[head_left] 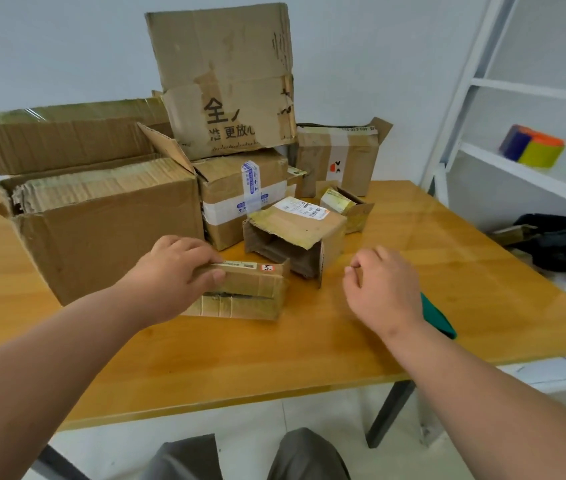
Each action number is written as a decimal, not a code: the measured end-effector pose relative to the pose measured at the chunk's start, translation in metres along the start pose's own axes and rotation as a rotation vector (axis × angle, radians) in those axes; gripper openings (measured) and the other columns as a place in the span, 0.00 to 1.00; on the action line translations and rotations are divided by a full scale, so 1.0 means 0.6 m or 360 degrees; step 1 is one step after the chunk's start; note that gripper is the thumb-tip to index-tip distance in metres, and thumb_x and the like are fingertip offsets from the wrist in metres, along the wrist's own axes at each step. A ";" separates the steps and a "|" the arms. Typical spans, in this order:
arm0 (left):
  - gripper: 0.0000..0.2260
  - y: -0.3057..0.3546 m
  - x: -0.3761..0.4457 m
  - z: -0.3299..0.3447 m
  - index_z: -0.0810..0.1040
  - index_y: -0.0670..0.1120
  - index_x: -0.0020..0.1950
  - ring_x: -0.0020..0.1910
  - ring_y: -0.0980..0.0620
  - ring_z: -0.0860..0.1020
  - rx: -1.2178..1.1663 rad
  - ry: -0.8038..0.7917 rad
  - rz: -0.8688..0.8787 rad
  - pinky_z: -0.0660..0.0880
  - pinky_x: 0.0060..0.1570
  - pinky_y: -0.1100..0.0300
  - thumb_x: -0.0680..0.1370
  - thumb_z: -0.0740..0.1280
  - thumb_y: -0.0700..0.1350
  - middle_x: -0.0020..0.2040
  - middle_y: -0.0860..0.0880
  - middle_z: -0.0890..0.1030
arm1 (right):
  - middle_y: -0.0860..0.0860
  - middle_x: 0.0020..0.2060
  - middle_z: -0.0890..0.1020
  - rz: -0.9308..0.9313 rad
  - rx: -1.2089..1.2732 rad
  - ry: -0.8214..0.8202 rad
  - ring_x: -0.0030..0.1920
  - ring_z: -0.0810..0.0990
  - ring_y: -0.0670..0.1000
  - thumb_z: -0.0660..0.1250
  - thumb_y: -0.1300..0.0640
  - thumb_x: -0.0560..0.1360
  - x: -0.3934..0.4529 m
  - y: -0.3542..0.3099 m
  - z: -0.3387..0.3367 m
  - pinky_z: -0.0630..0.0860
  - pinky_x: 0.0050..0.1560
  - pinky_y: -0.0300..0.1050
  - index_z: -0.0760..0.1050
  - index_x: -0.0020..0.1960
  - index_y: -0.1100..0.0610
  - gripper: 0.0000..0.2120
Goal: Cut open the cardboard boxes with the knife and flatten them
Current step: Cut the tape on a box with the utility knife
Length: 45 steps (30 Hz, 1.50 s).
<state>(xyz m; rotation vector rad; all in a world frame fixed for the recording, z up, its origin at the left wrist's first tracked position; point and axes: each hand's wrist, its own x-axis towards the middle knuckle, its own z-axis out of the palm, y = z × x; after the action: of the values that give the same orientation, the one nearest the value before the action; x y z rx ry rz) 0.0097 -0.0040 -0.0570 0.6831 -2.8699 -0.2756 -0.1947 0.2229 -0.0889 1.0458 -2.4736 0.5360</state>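
Wooden table (pixel 413 271), left hand (pixel 170 271) gripping box (pixel 253 282)

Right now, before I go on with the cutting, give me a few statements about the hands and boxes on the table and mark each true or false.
1. The left hand grips the small flat box. True.
2. The right hand holds that box too. False: it hovers apart from it, fingers loosely curled.
3. A green-handled object lies on the table partly under the right wrist. True.
4. The tall printed box lies flat on the table. False: it stands upright on top of another box.
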 end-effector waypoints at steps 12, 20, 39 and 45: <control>0.21 0.035 -0.033 -0.001 0.57 0.67 0.74 0.69 0.50 0.64 0.0387 -0.0132 0.0003 0.59 0.71 0.50 0.80 0.49 0.63 0.71 0.56 0.65 | 0.57 0.60 0.72 0.0606 -0.0295 -0.0696 0.59 0.70 0.57 0.59 0.52 0.81 -0.013 0.052 -0.006 0.68 0.58 0.47 0.73 0.61 0.57 0.13; 0.19 0.049 -0.031 0.020 0.64 0.57 0.70 0.72 0.54 0.65 0.0287 -0.0036 0.0060 0.56 0.73 0.50 0.82 0.47 0.57 0.72 0.56 0.69 | 0.48 0.47 0.71 0.0059 0.0003 -0.0637 0.41 0.72 0.49 0.51 0.50 0.85 -0.051 0.016 -0.023 0.68 0.37 0.47 0.71 0.62 0.54 0.14; 0.28 0.057 -0.016 0.016 0.59 0.66 0.74 0.73 0.53 0.63 0.0213 -0.0194 -0.0052 0.57 0.70 0.47 0.75 0.40 0.64 0.74 0.61 0.65 | 0.53 0.53 0.80 -0.0183 0.0340 -0.0602 0.47 0.76 0.51 0.51 0.51 0.85 -0.073 -0.047 -0.024 0.78 0.42 0.47 0.72 0.63 0.53 0.15; 0.28 0.055 -0.010 0.016 0.60 0.66 0.74 0.74 0.53 0.62 0.0188 -0.0214 -0.0096 0.56 0.71 0.46 0.75 0.41 0.65 0.73 0.62 0.66 | 0.54 0.51 0.80 -0.0177 0.0337 -0.0645 0.46 0.77 0.52 0.51 0.51 0.85 -0.062 -0.054 -0.017 0.78 0.41 0.49 0.73 0.58 0.54 0.13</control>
<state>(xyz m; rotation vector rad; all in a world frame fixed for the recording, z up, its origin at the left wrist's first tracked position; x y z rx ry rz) -0.0010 0.0292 -0.0601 0.8025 -3.0170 -0.1667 -0.1449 0.2286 -0.0929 1.4948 -2.7223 0.6111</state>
